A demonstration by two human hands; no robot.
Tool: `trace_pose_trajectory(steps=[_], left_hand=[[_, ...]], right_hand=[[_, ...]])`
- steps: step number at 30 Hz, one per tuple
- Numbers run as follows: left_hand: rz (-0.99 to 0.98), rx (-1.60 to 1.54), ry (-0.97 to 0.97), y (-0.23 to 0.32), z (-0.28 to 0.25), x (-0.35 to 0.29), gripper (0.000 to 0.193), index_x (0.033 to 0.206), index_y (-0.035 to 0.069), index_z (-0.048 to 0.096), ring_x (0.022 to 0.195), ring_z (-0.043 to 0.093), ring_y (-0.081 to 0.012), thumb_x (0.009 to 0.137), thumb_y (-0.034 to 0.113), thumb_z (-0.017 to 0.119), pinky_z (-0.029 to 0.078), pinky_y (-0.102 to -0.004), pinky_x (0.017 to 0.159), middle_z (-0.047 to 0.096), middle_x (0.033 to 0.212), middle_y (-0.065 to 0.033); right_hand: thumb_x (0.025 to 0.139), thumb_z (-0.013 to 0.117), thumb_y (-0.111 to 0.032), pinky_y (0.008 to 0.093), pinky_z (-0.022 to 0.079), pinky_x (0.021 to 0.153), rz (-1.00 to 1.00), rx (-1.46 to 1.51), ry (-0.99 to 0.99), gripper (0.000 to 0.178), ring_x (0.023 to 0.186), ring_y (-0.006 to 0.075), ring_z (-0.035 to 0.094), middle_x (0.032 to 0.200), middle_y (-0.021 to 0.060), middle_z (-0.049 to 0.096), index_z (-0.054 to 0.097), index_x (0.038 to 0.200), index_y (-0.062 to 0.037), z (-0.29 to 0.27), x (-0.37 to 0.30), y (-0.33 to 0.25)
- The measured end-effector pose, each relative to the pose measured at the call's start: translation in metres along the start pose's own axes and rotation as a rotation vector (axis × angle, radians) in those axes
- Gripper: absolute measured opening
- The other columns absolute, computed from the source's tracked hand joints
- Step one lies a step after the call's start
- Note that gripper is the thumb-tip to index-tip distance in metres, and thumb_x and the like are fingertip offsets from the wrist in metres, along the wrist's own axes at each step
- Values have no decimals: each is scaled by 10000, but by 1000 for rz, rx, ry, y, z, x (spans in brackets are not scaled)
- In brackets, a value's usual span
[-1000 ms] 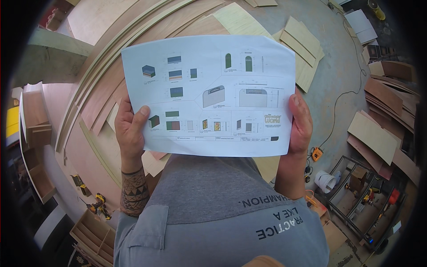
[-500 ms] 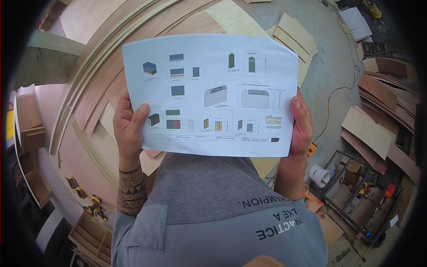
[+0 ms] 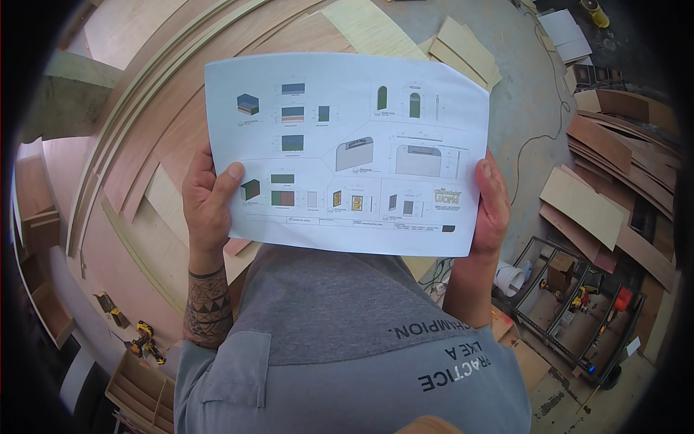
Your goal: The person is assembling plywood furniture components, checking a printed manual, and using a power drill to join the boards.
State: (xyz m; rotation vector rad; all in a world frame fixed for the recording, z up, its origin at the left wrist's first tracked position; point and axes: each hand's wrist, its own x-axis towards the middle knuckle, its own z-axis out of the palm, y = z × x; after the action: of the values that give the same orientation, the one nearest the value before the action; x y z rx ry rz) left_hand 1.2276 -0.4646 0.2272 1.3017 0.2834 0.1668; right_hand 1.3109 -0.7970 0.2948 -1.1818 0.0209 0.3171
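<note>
A white sheet of construction drawings (image 3: 289, 188) is held up in front of my chest, printed with small panels, boxes and arched shapes in colour. My left hand (image 3: 210, 199) grips its left edge, the thumb lying on the printed face and the fingers behind it. At the opposite edge, my right hand (image 3: 491, 210) is closed on the paper, with the thumb side showing and the other fingers mostly hidden. Whether more sheets lie under the top one I cannot tell.
Plywood sheets and strips (image 3: 159, 130) spread out at the left and beyond the paper. A yellow-and-black drill (image 3: 147, 340) lies at lower left near a wooden compartment box (image 3: 141, 390). On the right are stacked board offcuts (image 3: 582, 206), a white bucket (image 3: 510, 278), a black-framed tool cart (image 3: 571, 304) and a cable (image 3: 538, 137).
The drawing sheet has shifted slightly to the right in view, still between both hands. The surroundings have slid a little to the left with the head's movement.
</note>
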Motion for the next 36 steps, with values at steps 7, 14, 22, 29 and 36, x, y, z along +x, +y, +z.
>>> trace_pose_trajectory(steps=[7,14,22,29,36], left_hand=[[4,-57,-26,-5,2,-2,473,1402,-73,463,1145,639,-169,997,102,633,516,-308,979,638,1285,-158],[2,-55,-17,-6,2,-3,453,1394,-64,469,1142,637,-166,1001,95,627,517,-307,976,639,1278,-154],[-7,-21,2,-6,2,-4,482,1402,-68,464,1144,645,-175,992,125,627,516,-303,978,639,1290,-162],[6,-49,16,-3,5,-3,430,1380,-69,485,1122,652,-167,1003,86,624,526,-300,962,653,1264,-143],[15,-61,5,-4,8,0,432,1393,-65,481,1123,648,-159,1006,76,612,531,-292,951,653,1259,-130]], right_hand=[[1078,443,-236,295,505,989,-11,-20,-3,536,1180,202,651,1331,195,632,415,1476,122,-3,-5,-3],[1077,445,-236,293,490,1005,-9,-22,-18,534,1194,200,638,1334,194,628,421,1472,123,-3,-5,-3],[1078,444,-238,288,481,1005,8,-13,-23,531,1192,197,636,1330,191,629,425,1468,122,-4,-2,-2],[1082,440,-242,297,490,998,12,17,-46,527,1180,197,641,1323,186,632,424,1469,115,-8,4,3],[1084,434,-235,320,503,996,49,38,-46,486,1176,214,650,1316,192,632,455,1439,97,-18,18,12]])
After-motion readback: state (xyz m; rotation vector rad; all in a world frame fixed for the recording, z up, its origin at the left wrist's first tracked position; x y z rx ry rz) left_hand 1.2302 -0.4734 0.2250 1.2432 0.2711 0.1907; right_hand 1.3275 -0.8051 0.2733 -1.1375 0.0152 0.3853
